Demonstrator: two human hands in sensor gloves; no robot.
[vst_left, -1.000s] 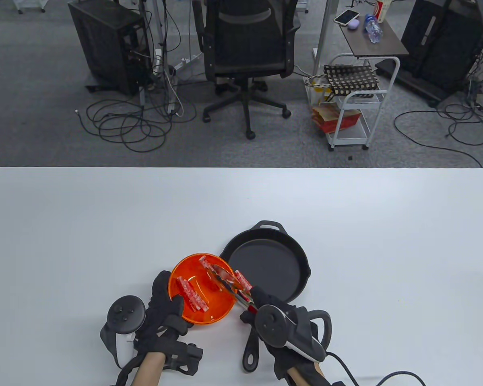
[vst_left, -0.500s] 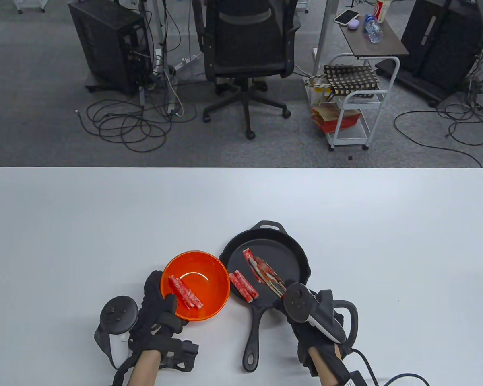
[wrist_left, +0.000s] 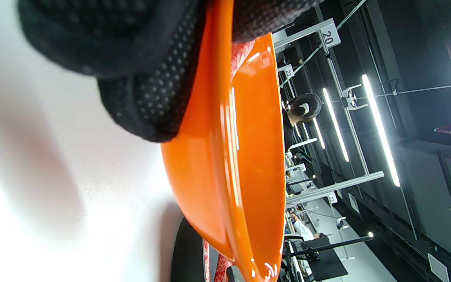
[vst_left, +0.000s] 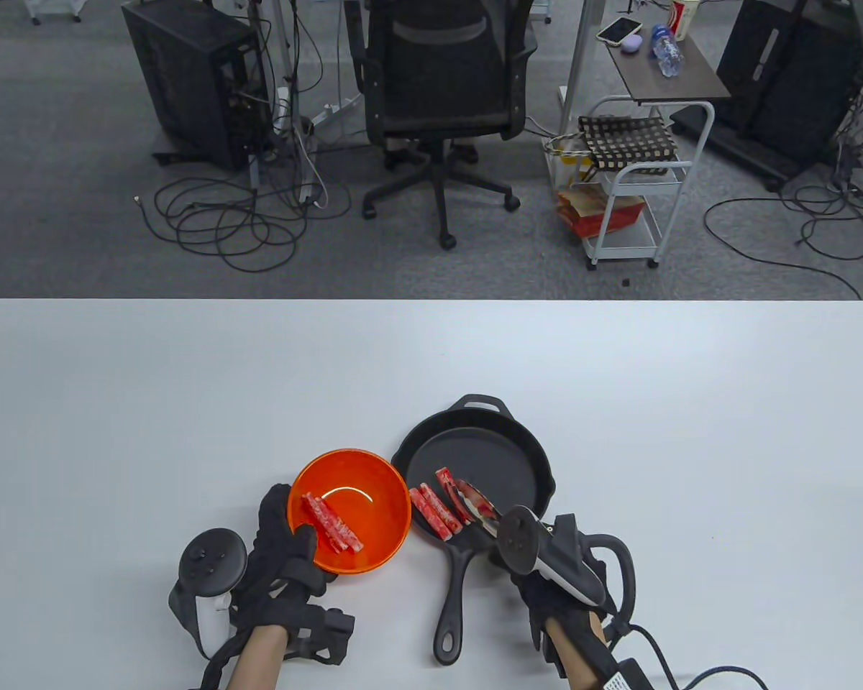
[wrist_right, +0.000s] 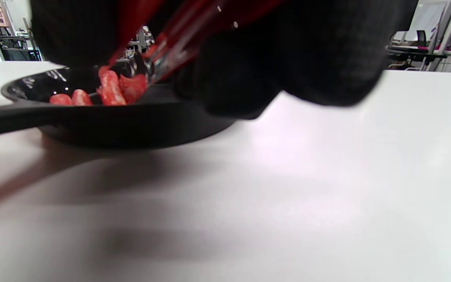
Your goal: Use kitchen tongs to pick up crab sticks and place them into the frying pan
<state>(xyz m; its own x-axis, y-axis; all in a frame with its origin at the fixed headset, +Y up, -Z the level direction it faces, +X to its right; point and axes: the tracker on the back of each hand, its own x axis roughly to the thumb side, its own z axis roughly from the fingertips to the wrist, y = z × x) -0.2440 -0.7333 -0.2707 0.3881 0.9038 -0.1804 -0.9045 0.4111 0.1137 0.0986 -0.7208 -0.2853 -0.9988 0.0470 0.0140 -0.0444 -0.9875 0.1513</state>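
Table view: an orange bowl (vst_left: 350,510) is held at its near-left rim by the left hand (vst_left: 288,557), thumb inside and fingers outside, on the white worktop (vst_left: 187,402). Two crab sticks (vst_left: 331,522) are seen lying in the bowl. Just to its right, a black frying pan (vst_left: 507,438) is seen with two more sticks (vst_left: 435,512) laid side by side near its left wall. A third stick (vst_left: 446,487) is caught at the tips of red kitchen tongs (vst_left: 473,501), which are gripped by the right hand (vst_left: 546,586) over the pan's near part.

Left wrist view: the bowl's rim (wrist_left: 217,117) is shown pinched between gloved fingers (wrist_left: 147,98).

Right wrist view: the tongs (wrist_right: 178,43) are shown clasped under curled fingers (wrist_right: 307,51), their tips down among red sticks (wrist_right: 110,90) in the pan (wrist_right: 131,121).
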